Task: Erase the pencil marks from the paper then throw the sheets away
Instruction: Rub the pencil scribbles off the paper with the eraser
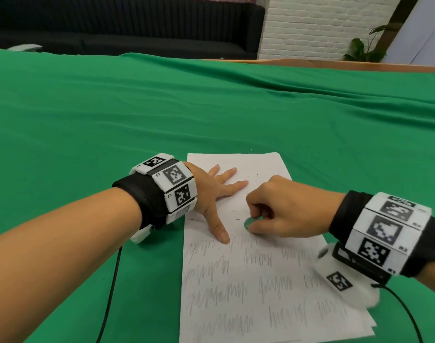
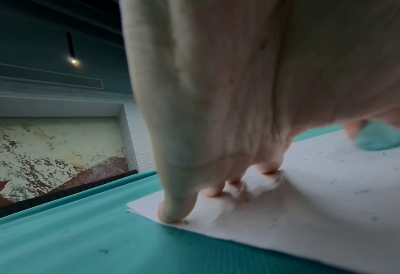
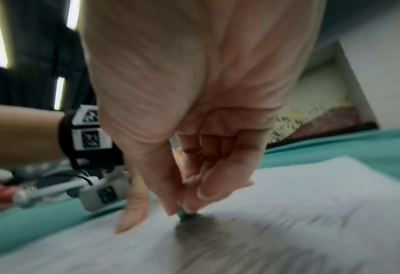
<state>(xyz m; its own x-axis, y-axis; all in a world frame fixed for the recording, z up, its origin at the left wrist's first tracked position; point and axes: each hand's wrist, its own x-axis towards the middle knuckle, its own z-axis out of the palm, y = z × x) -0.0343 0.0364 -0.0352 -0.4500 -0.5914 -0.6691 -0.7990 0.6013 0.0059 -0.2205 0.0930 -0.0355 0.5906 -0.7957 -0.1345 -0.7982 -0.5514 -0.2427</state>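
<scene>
White sheets of paper (image 1: 261, 280) lie stacked on the green cloth, the top one covered with rows of grey pencil scribbles across its near half; its far half looks rubbed bare, with dark crumbs. My left hand (image 1: 219, 191) lies flat on the far left part of the sheet (image 2: 323, 185), fingers (image 2: 170, 213) spread and pressing it down. My right hand (image 1: 280, 209) pinches a small green eraser (image 1: 251, 222) between thumb and fingers and holds its tip (image 3: 185, 215) against the paper (image 3: 288, 213) just above the top row of scribbles. The eraser (image 2: 379, 139) also shows in the left wrist view.
The green cloth (image 1: 211, 107) covers the whole table, with folds toward the far right. A black sofa (image 1: 137, 28) and a white brick wall (image 1: 323, 26) stand beyond the far edge. Black cables (image 1: 112, 288) trail from both wrist bands.
</scene>
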